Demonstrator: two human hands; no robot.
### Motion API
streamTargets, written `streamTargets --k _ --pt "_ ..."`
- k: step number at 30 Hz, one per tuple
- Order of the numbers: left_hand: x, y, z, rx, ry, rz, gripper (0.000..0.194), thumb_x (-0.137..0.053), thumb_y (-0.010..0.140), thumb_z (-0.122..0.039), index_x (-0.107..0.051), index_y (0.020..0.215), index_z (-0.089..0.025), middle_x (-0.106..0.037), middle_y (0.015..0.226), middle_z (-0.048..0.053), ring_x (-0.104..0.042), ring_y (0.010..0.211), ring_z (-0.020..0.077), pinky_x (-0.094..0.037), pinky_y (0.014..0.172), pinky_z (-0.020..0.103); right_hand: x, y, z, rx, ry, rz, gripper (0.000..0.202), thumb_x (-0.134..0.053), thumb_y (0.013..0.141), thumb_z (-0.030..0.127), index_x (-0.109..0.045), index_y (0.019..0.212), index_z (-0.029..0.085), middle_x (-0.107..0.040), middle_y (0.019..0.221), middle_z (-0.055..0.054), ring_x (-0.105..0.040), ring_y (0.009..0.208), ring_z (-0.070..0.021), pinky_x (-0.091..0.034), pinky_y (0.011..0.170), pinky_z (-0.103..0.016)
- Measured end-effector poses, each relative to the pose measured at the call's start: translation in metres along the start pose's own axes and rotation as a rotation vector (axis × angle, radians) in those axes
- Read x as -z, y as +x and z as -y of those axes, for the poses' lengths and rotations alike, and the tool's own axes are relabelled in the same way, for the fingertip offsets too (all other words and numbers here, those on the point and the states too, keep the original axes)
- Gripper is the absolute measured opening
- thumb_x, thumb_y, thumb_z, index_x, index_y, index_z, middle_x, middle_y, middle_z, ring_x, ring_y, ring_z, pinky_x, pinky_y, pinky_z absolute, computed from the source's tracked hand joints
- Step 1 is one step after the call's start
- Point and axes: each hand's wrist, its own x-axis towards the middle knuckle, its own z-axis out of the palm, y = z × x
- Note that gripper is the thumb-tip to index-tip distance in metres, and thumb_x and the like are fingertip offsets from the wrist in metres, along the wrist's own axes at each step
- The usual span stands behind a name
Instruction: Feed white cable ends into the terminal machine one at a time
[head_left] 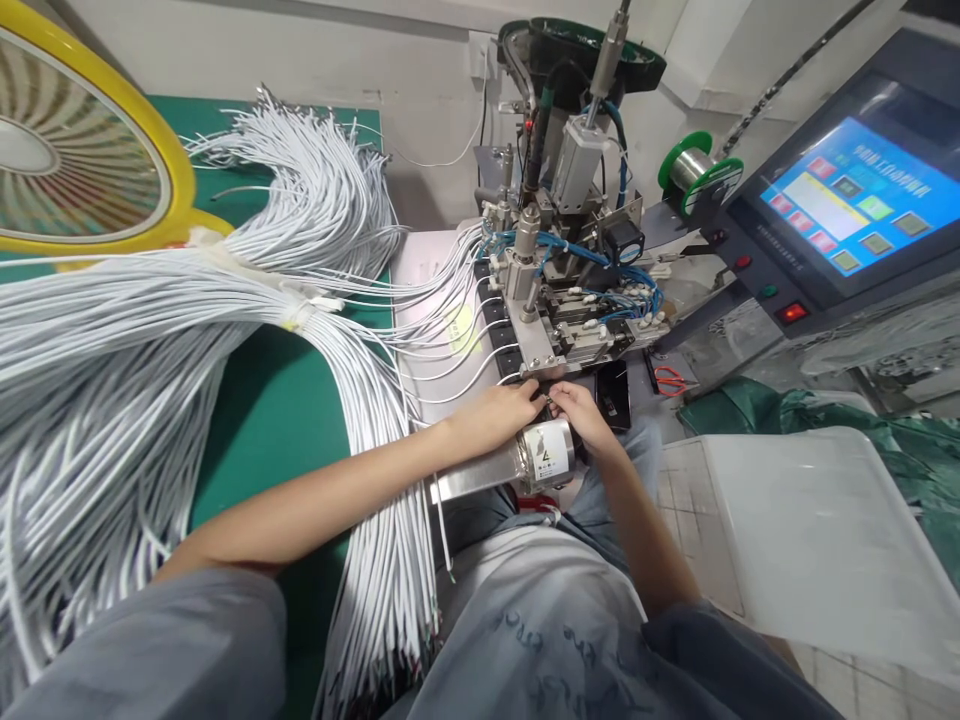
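Note:
At the near edge of the bench machine [536,350], my left hand [499,415] and my right hand [586,418] almost meet at their fingertips. The fingers of both hands are pinched together, and whatever is between them is too small to make out. Several white cables [472,378] curve from the left into the black slotted block [504,335] of the machine, just beyond my left hand. A metal cylinder with a white label [549,452] lies directly below my hands. Under my left forearm hangs a thick bundle of white cables [382,480].
Large tied bundles of white cables [150,300] cover much of the green table [262,430]. A yellow fan [180,190] stands at left. To the right are a lit control screen [862,200], a solder wire spool [694,170], red-handled scissors [669,380] and a white bin [810,520].

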Motion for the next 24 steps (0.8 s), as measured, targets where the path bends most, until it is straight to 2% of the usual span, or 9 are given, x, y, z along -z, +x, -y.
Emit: streamTargets --k 4,8,11,15,17,20,22,24 --pt "0.0 0.001 0.0 0.006 0.024 -0.014 0.028 -0.042 0.084 -0.005 -0.057 0.108 -0.01 -0.056 0.094 0.011 -0.062 0.072 0.0188 -0.047 0.059 0.029 0.002 0.001 -0.001 -0.024 0.026 0.074 0.027 -0.062 0.062 0.043 -0.049 0.063 0.019 -0.044 0.05 0.007 -0.038 0.044 -0.007 -0.026 0.044 -0.021" --pt "0.008 -0.001 -0.002 0.037 0.035 0.013 0.02 -0.045 0.082 -0.006 -0.063 0.086 -0.011 -0.06 0.081 0.01 -0.062 0.069 0.0209 -0.045 0.058 0.03 0.002 0.002 -0.004 -0.019 0.01 0.115 0.029 -0.06 0.065 0.044 -0.045 0.058 0.02 -0.041 0.049 0.007 -0.033 0.043 -0.0065 -0.022 0.044 -0.021" --pt "0.015 -0.006 -0.006 0.126 0.056 0.021 0.018 -0.047 0.079 -0.004 -0.062 0.073 -0.011 -0.062 0.072 0.01 -0.063 0.07 0.0225 -0.044 0.059 0.03 0.0 0.001 -0.005 0.007 -0.005 0.119 0.03 -0.057 0.068 0.044 -0.042 0.057 0.02 -0.039 0.049 0.007 -0.031 0.043 -0.0065 -0.022 0.045 -0.022" --pt "0.016 -0.01 -0.008 0.167 0.065 0.04 0.02 -0.047 0.079 -0.003 -0.063 0.072 -0.011 -0.064 0.07 0.012 -0.063 0.067 0.0225 -0.043 0.057 0.03 0.002 0.003 -0.009 0.106 -0.098 0.12 0.031 -0.052 0.071 0.046 -0.041 0.058 0.021 -0.033 0.05 0.008 -0.029 0.046 -0.0079 -0.022 0.047 -0.023" --pt "0.014 -0.011 -0.008 0.16 0.06 0.04 0.021 -0.046 0.08 -0.004 -0.063 0.073 -0.011 -0.064 0.07 0.012 -0.062 0.068 0.0224 -0.043 0.058 0.03 0.008 0.005 -0.01 0.219 -0.226 0.036 0.028 -0.05 0.073 0.044 -0.043 0.058 0.021 -0.037 0.052 0.007 -0.033 0.05 -0.0094 -0.025 0.05 -0.024" --pt "0.014 -0.01 -0.008 0.159 0.052 0.025 0.022 -0.045 0.081 -0.004 -0.064 0.074 -0.011 -0.063 0.071 0.011 -0.062 0.069 0.0217 -0.043 0.059 0.03 0.018 0.0 -0.008 0.329 -0.358 -0.196 0.026 -0.044 0.076 0.038 -0.041 0.057 0.021 -0.038 0.055 0.005 -0.036 0.056 -0.0111 -0.028 0.054 -0.025" --pt "0.016 -0.01 -0.009 0.16 0.052 0.016 0.021 -0.046 0.08 -0.002 -0.064 0.074 -0.011 -0.063 0.071 0.011 -0.062 0.07 0.0218 -0.041 0.058 0.029 0.021 -0.015 -0.005 0.359 -0.364 -0.35 0.025 -0.041 0.078 0.035 -0.038 0.057 0.021 -0.035 0.055 0.005 -0.034 0.055 -0.0113 -0.027 0.054 -0.025" --pt "0.019 -0.01 -0.011 0.162 0.062 0.013 0.02 -0.047 0.079 -0.001 -0.065 0.074 -0.011 -0.064 0.073 0.011 -0.063 0.071 0.0223 -0.04 0.057 0.028 0.014 -0.039 -0.002 0.402 -0.361 -0.463 0.024 -0.04 0.08 0.033 -0.041 0.06 0.021 -0.035 0.056 0.005 -0.034 0.054 -0.0111 -0.028 0.052 -0.025"
